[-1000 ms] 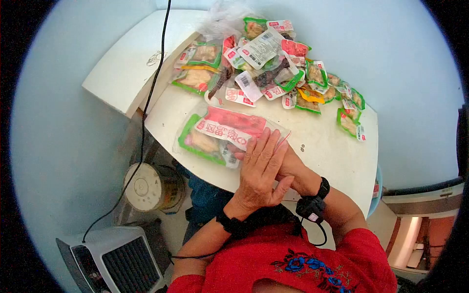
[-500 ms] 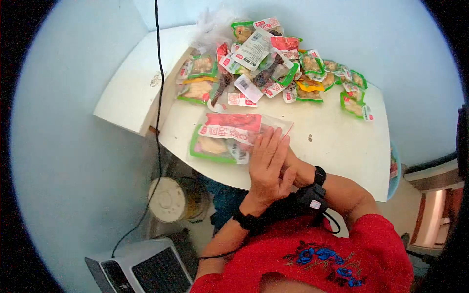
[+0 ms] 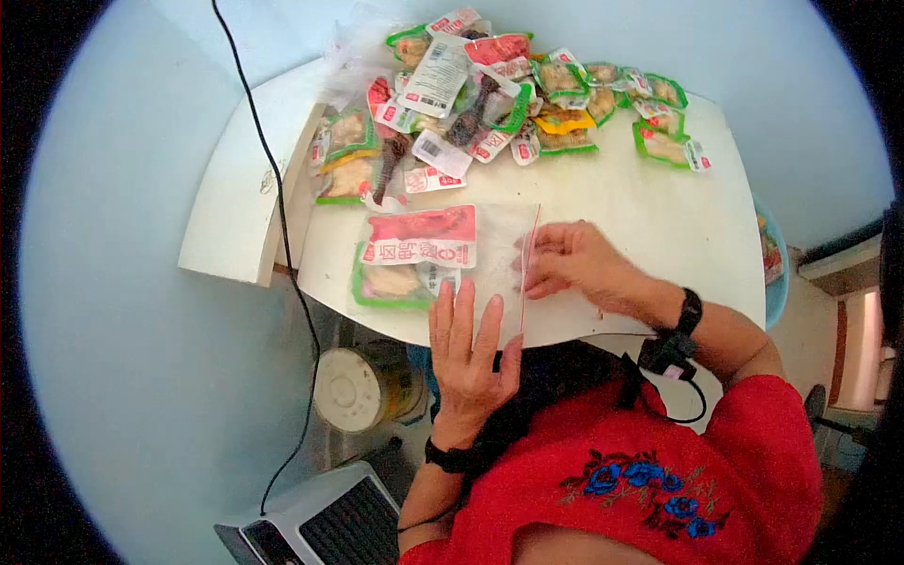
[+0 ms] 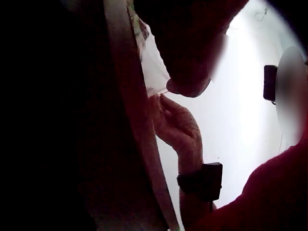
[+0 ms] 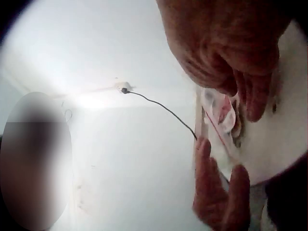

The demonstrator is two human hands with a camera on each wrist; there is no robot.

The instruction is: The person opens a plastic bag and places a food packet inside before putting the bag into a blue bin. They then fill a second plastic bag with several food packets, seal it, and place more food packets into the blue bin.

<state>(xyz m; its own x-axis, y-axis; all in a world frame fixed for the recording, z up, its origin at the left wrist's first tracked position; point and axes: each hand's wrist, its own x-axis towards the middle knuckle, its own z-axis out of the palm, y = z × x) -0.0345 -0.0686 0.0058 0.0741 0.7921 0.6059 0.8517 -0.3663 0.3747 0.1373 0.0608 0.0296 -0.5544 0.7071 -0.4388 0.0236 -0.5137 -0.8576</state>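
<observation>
A clear plastic zip bag (image 3: 504,235) with a red zip line lies flat at the table's near side. Inside it are a red-and-white food packet (image 3: 422,235) and a green-edged packet (image 3: 391,282) of pale food. My left hand (image 3: 468,348) rests with fingers straight on the bag's near edge, overlapping the green-edged packet's corner. At the bag's zip end, my right hand (image 3: 579,268) pinches the edge between thumb and bent fingers. The left wrist view also has the right hand (image 4: 180,125) right at the bag's edge, beneath the dark left hand (image 4: 190,53).
Several sealed food packets (image 3: 438,75) are heaped along the table's (image 3: 650,226) far side, beside a crumpled clear bag (image 3: 353,66). A black cable (image 3: 273,169) hangs at the left. Below stand a lidded bucket (image 3: 348,391) and a grey-white appliance (image 3: 330,518); a blue basin (image 3: 777,292) is at the right.
My hands, earlier overlapping on the bag, have parted. The right hand moved right to the zip edge; the left shifted toward the near edge. The head view has shifted too.
</observation>
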